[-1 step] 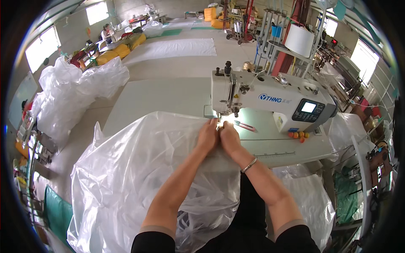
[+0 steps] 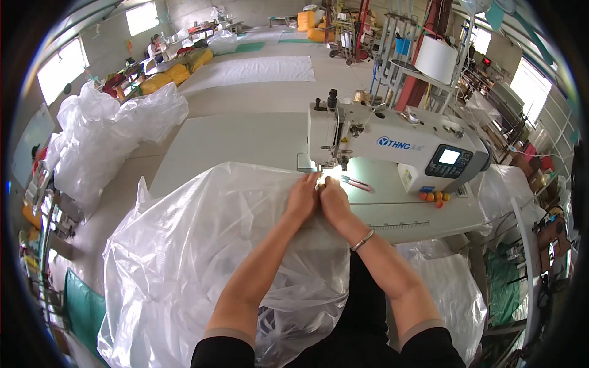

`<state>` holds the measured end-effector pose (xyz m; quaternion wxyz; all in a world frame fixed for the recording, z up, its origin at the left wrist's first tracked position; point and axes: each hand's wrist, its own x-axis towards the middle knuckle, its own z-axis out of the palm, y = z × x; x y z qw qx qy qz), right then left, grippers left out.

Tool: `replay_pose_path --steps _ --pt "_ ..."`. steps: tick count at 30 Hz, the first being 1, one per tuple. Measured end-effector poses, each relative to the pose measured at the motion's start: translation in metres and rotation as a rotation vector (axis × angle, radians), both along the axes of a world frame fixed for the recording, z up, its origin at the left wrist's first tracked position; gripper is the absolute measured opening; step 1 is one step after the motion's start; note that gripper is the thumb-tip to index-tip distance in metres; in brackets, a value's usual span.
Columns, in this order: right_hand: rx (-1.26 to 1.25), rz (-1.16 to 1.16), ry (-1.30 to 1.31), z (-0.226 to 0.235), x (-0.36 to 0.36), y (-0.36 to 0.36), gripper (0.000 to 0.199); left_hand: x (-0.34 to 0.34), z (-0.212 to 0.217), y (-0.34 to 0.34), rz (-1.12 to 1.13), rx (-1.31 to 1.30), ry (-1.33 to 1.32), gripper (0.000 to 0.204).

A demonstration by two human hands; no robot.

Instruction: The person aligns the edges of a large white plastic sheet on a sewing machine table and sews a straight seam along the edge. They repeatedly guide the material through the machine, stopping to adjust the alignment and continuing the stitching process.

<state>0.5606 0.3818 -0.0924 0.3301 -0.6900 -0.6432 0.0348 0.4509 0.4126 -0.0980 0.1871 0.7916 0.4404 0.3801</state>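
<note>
Under the lit needle area of a white sewing machine (image 2: 368,136), my two hands are side by side, almost touching. My left hand (image 2: 303,197) is closed on the edge of a clear, crinkled plastic sheet (image 2: 190,245), its fingertips close to the presser foot. Beside it, my right hand (image 2: 333,197) is curled with its fingers pinched at the same edge; what lies between the fingertips is hidden. The sheet spreads left over the table and hangs over my lap. Just right of my right hand lies a slim tool with a reddish handle (image 2: 357,183).
Small orange and yellow balls (image 2: 438,196) sit by the machine's base. A white thread cone (image 2: 435,59) stands on a rack behind it. More clear plastic (image 2: 116,135) is heaped at the left, with another sheet (image 2: 445,294) hanging at the right. People sit far back left.
</note>
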Motion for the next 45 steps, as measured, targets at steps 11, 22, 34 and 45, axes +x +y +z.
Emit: replay_pose_path --steps 11,22,34,45 --pt "-0.196 0.116 0.098 0.024 0.049 0.008 0.015 0.001 -0.004 -0.001 0.018 0.1 0.19 0.022" --pt "-0.187 -0.103 0.109 0.012 0.02 0.019 0.014 0.0 0.004 -0.002 0.009 0.03 0.175 0.027" --pt "-0.09 0.36 -0.612 0.032 0.013 0.011 0.02 0.0 0.001 0.024 0.137 -0.363 -0.186 0.026" --pt "0.118 0.273 -0.097 0.027 0.024 -0.052 0.017 -0.019 0.016 0.018 -0.24 0.028 0.12 0.021"
